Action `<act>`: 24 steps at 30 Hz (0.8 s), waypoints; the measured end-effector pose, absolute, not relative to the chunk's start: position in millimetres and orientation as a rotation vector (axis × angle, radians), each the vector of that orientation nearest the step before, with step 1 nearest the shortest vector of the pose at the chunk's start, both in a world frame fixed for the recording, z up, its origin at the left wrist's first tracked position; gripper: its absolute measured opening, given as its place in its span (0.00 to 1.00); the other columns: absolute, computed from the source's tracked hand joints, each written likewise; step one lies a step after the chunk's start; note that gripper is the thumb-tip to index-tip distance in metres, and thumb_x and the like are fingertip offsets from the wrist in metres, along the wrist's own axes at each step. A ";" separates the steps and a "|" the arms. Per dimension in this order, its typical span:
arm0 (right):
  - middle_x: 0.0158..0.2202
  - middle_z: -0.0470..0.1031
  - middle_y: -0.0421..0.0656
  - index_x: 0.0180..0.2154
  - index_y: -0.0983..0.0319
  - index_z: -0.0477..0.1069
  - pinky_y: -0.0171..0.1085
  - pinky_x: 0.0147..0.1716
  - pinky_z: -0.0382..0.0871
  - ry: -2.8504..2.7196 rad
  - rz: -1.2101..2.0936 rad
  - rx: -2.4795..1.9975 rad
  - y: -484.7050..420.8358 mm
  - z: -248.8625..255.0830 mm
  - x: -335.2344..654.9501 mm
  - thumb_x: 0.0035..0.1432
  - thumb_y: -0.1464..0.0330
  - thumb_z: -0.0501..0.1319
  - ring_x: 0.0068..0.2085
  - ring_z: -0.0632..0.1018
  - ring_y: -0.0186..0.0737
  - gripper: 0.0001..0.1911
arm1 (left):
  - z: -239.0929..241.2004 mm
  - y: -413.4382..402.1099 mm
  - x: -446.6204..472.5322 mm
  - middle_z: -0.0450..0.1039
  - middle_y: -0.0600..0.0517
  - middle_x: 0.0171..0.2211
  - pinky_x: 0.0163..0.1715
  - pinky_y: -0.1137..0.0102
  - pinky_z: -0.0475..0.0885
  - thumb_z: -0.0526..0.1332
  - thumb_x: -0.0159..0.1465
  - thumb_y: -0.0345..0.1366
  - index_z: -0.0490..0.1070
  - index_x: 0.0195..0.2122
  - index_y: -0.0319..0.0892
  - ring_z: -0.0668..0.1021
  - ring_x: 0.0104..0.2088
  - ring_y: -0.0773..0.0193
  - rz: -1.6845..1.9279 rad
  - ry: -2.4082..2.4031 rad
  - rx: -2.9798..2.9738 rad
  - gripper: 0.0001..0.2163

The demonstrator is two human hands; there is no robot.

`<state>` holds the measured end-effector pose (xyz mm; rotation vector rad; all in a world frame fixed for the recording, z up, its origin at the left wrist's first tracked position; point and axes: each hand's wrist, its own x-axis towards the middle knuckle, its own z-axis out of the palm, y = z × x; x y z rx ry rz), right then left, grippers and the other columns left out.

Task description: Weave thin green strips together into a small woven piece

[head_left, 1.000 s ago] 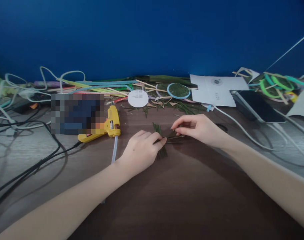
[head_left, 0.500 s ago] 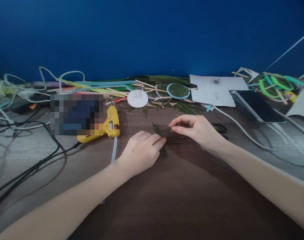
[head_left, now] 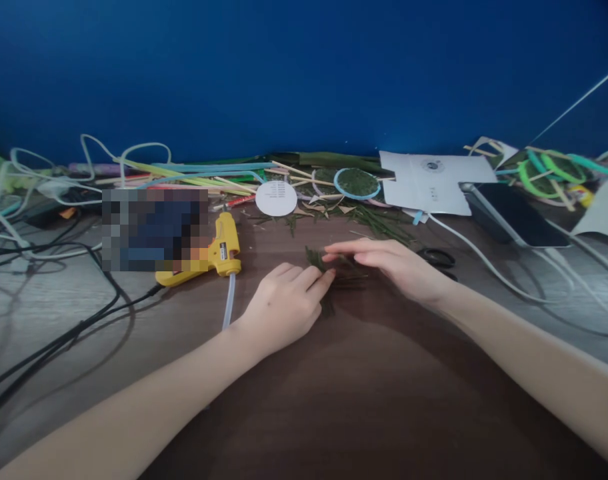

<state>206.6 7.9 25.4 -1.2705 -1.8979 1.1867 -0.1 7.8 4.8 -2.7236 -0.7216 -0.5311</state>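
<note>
Presumably, we best grasp the light, pliable green strips (head_left: 313, 257) under our pinning left fingers (head_left: 322, 285); whether our right hand (head_left: 397, 267) grips, we cannot tell.

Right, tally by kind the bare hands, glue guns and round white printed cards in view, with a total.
Bare hands: 2 (left hand, right hand)
Yellow hot glue gun: 1
Round white printed card: 1
Total: 4
</note>
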 end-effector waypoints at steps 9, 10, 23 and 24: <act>0.60 0.60 0.45 0.60 0.53 0.54 0.54 0.56 0.53 -2.436 0.638 -1.391 3.3 13.7 202.7 0.60 0.64 0.50 0.62 0.56 0.48 0.26 | 5.7 7.8 -0.2 0.74 0.49 0.31 0.31 0.67 0.67 0.52 0.58 0.26 0.69 0.44 0.38 0.75 0.29 0.63 -0.534 -0.753 -2.733 0.14; 0.60 0.60 0.44 0.60 0.53 0.53 0.55 0.56 0.54 -2.454 0.603 -1.384 3.0 12.7 202.0 0.60 0.64 0.51 0.61 0.56 0.48 0.26 | 5.9 7.8 -0.4 0.74 0.50 0.31 0.32 0.66 0.67 0.52 0.58 0.26 0.69 0.43 0.38 0.75 0.29 0.63 -0.539 -0.756 -2.739 0.14; 0.62 0.57 0.41 0.61 0.54 0.52 0.55 0.56 0.51 -2.497 0.539 -1.422 -0.1 13.6 196.7 0.59 0.61 0.52 0.61 0.55 0.50 0.29 | 6.3 9.1 -0.2 0.74 0.53 0.29 0.30 0.67 0.67 0.52 0.56 0.24 0.66 0.41 0.39 0.75 0.28 0.62 -0.602 -0.769 -2.751 0.13; 0.62 0.56 0.41 0.61 0.54 0.52 0.55 0.56 0.50 -2.491 0.540 -1.428 -0.4 13.4 196.8 0.58 0.60 0.53 0.61 0.54 0.50 0.29 | 6.3 9.0 -0.3 0.74 0.53 0.29 0.30 0.67 0.66 0.51 0.56 0.23 0.65 0.42 0.40 0.75 0.27 0.62 -0.621 -0.776 -2.754 0.14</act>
